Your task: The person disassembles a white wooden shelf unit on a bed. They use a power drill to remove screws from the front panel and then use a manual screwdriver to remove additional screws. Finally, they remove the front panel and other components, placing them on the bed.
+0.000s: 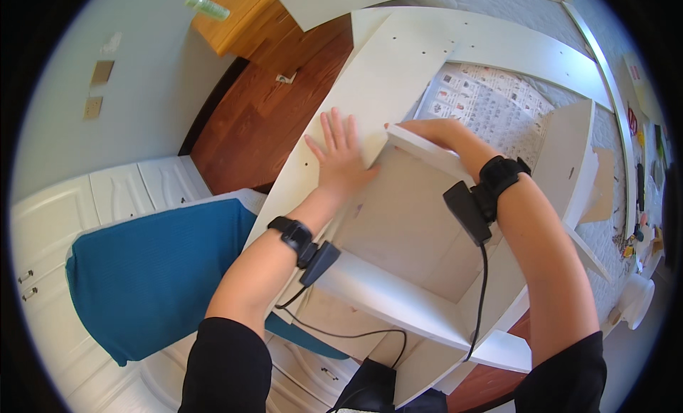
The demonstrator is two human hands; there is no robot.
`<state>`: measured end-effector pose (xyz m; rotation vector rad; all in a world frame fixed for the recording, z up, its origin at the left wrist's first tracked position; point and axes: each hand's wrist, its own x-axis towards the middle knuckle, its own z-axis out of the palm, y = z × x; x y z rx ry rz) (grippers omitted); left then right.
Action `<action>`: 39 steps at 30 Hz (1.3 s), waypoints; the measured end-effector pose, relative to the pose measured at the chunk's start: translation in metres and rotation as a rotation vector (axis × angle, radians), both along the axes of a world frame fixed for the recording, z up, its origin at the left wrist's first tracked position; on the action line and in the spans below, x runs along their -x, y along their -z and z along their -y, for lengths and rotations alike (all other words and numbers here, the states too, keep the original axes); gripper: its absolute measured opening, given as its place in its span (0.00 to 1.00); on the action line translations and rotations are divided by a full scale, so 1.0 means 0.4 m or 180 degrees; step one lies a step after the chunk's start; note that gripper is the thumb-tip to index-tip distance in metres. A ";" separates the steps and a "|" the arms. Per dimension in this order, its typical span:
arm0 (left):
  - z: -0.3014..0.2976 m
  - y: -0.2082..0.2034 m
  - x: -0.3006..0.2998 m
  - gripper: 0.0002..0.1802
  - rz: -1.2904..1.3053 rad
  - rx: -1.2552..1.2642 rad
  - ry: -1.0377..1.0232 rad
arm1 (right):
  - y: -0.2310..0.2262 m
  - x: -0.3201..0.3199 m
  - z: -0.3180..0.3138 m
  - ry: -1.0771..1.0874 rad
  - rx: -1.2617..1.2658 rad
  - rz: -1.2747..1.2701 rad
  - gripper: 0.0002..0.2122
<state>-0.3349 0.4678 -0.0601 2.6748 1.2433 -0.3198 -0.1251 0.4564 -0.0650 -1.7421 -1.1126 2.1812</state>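
In front of me stands a partly assembled white furniture frame (384,288) of boards, with a pale panel (413,214) inside it. My left hand (338,153) is open, its fingers spread over a long white panel (384,78) with small drilled holes. The thumb side of that hand lies beside the frame's far left corner. My right hand (437,132) reaches over the far end and bends round a short white board (425,151); most of its fingers are hidden behind it. Both wrists wear black straps with small cabled devices.
A printed sheet (480,100) with small pictures lies beyond the frame. More white boards (530,46) lie behind it. Tools and small hardware (637,228) are scattered at the far right. A teal-covered chair back (163,271) stands at left, near white cabinets (60,207) and a wooden drawer unit (274,39).
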 end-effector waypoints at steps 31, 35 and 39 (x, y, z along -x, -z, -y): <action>0.005 0.001 -0.022 0.59 -0.1085 0.0103 -0.0029 | -0.783 -0.207 0.348 0.0851 -0.0317 0.0420 0.32; 0.016 0.018 -0.026 0.57 -0.1087 -0.0418 -0.0060 | -0.892 -0.237 0.446 0.0915 -0.0055 0.0605 0.35; 0.017 0.025 -0.028 0.55 -0.1034 -0.0518 -0.0044 | -1.011 -0.284 0.685 0.1966 -0.0439 0.0560 0.37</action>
